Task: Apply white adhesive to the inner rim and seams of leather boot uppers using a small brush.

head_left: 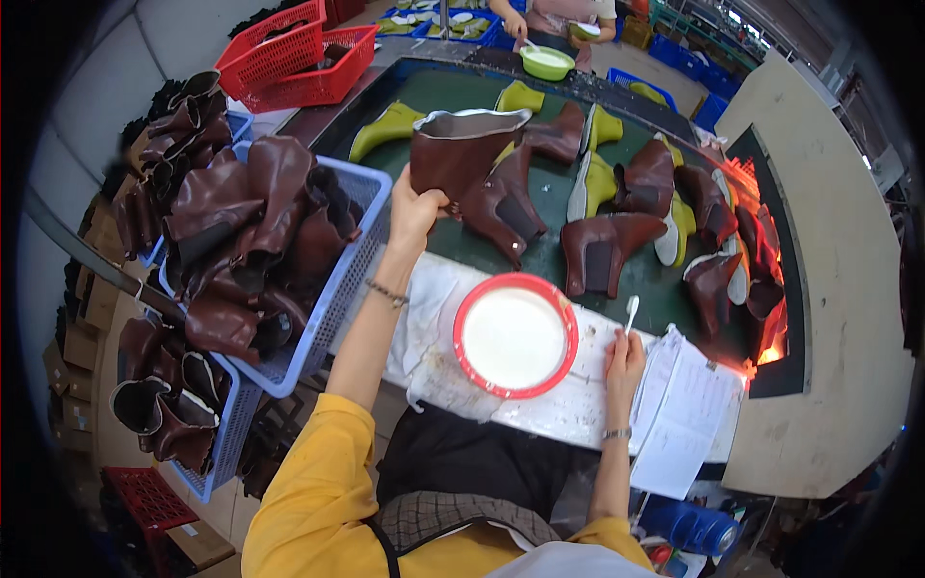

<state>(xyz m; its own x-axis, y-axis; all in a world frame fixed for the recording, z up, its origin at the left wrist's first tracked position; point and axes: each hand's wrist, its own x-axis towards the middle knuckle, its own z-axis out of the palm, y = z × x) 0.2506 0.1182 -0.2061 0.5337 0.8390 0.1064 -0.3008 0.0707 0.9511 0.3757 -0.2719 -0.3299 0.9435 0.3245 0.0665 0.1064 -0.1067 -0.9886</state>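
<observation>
My left hand (418,210) grips a brown leather boot upper (453,154) by its side, its wide pale-edged opening turned up, above the green conveyor belt. Just beyond and below it, a brown ankle boot (508,214) with a dark side panel partly overlaps it in view. My right hand (624,358) is closed on a small white-headed brush (632,310), held upright over the table's right part. Between my hands stands a red-rimmed bowl (461,339) of white liquid (513,337). Another brown boot (605,249) stands on the belt, ahead of my right hand.
Blue plastic baskets (323,323) heaped with brown boot uppers (231,217) stand at my left. Red crates (299,82) sit at far left. Green and brown footwear covers the belt (568,217), which enters a glowing heater (771,289) at right. Papers (679,414) lie nearby. A co-worker (559,19) works opposite.
</observation>
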